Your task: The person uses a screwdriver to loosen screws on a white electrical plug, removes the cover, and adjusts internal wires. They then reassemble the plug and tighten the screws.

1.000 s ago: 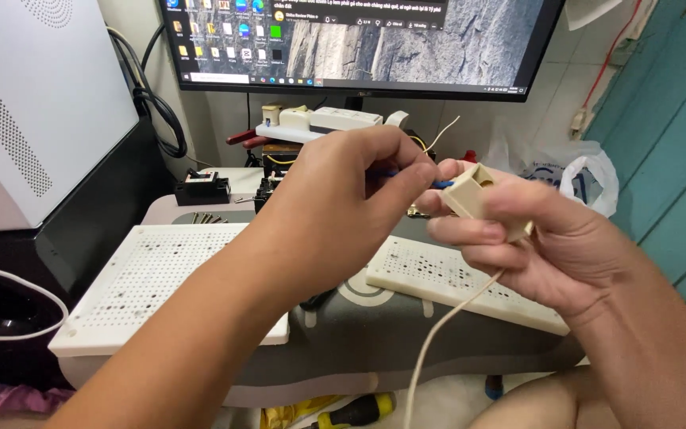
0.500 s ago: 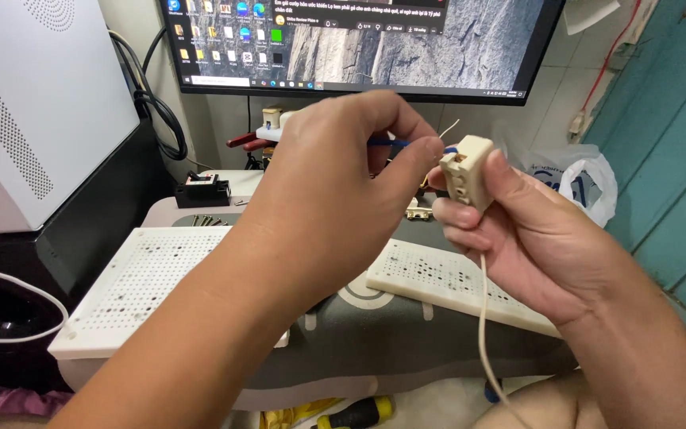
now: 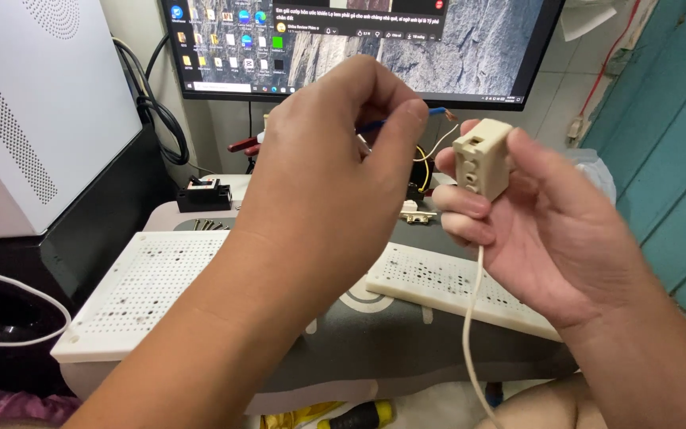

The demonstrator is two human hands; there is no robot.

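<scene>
My right hand (image 3: pixel 549 230) holds a small cream socket block (image 3: pixel 482 157) upright between thumb and fingers; a cream cable (image 3: pixel 470 334) hangs down from it. My left hand (image 3: pixel 335 159) is raised just left of the block, fingers pinched on a thin blue wire (image 3: pixel 430 113) whose bare tip points toward the block's top. A white wire (image 3: pixel 438 147) curves between the two hands. How the wires join the block is hidden by my fingers.
Two white perforated boards (image 3: pixel 140 290) (image 3: pixel 446 282) lie on a grey padded surface (image 3: pixel 375 349). Behind stand a monitor (image 3: pixel 359 44), a white computer case (image 3: pixel 33 103), black cables (image 3: pixel 160 111), a small black part (image 3: pixel 204 193), several screws and a yellow-handled screwdriver (image 3: pixel 359 415) at bottom.
Both hands rose and came closer to the camera. The socket block was turned upright, and the blue wire tip now shows above my left fingers.
</scene>
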